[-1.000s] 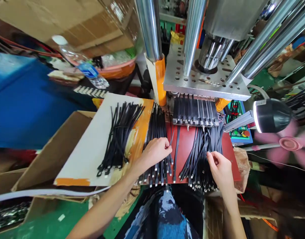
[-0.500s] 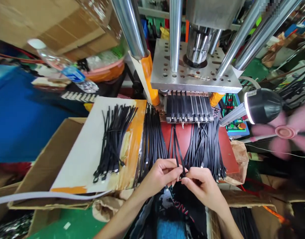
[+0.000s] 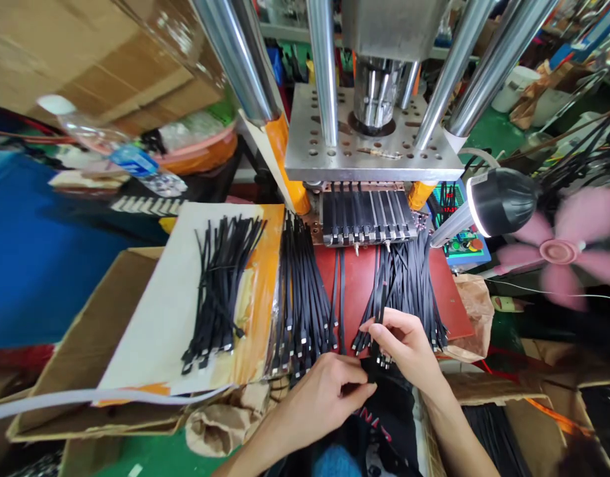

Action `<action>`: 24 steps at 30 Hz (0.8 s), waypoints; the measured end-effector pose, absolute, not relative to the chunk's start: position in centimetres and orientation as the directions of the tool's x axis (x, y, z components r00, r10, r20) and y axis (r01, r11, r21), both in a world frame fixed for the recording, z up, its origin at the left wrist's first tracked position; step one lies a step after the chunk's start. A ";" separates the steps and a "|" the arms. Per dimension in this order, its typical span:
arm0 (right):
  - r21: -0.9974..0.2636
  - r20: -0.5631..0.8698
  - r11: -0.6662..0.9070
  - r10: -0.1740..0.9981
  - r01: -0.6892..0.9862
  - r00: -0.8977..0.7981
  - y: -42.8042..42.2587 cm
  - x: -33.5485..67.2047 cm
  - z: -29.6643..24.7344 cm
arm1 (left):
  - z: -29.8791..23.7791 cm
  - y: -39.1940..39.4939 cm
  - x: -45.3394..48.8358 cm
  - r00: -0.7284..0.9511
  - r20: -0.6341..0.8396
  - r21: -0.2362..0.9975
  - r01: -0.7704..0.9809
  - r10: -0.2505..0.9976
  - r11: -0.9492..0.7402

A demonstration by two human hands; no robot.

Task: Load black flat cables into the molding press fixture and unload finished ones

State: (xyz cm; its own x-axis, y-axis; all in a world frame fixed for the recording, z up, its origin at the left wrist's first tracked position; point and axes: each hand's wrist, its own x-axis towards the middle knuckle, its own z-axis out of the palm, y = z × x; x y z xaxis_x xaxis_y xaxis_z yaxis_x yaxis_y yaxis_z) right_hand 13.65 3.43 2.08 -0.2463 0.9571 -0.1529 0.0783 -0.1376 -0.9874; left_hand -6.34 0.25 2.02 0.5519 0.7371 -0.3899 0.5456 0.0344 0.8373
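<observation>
My left hand [image 3: 321, 396] is closed in a pinch at the near edge of the red mat [image 3: 357, 285], holding the lower end of a black strap [image 3: 376, 317]. My right hand [image 3: 403, 346] pinches the same strap a little higher, beside the right pile of black straps [image 3: 408, 278]. A middle pile of straps [image 3: 300, 291] lies to the left of my hands. A third bundle [image 3: 220, 285] rests on a white and orange board [image 3: 170, 311]. Behind the mat a metal fixture [image 3: 367, 215] holds a row of straps under the press plate [image 3: 369, 142].
Chrome press columns [image 3: 325, 66] rise behind the fixture. A black lamp [image 3: 498, 199] and a spinning pink fan [image 3: 558, 252] stand at the right. Open cardboard boxes [image 3: 86, 344] lie at the left, with a plastic bottle [image 3: 116, 149] behind them. A box of straps [image 3: 494, 430] is at bottom right.
Both hands left the two piles and met at the mat's near edge on one strap. Since then my left hand dropped lower while my right stayed up by the right pile.
</observation>
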 end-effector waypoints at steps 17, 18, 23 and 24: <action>-0.911 0.263 0.299 0.952 0.283 -0.159 2.8 13.3 0.5 | 6.5 10.8 -6.3 0.367 -0.057 0.994 0.106 0.929 0.019; -0.903 0.288 0.321 0.946 0.286 -0.150 3.2 13.4 0.8 | 6.5 10.5 -6.4 0.383 -0.068 0.995 0.094 0.921 0.035; -0.890 0.313 0.358 0.930 0.282 -0.192 5.3 13.2 2.3 | 6.4 10.2 -6.7 0.451 -0.063 0.998 0.022 0.890 0.059; -0.894 0.303 0.352 0.931 0.277 -0.204 5.6 13.1 2.6 | 6.4 10.4 -6.7 0.456 -0.035 0.999 0.020 0.890 0.029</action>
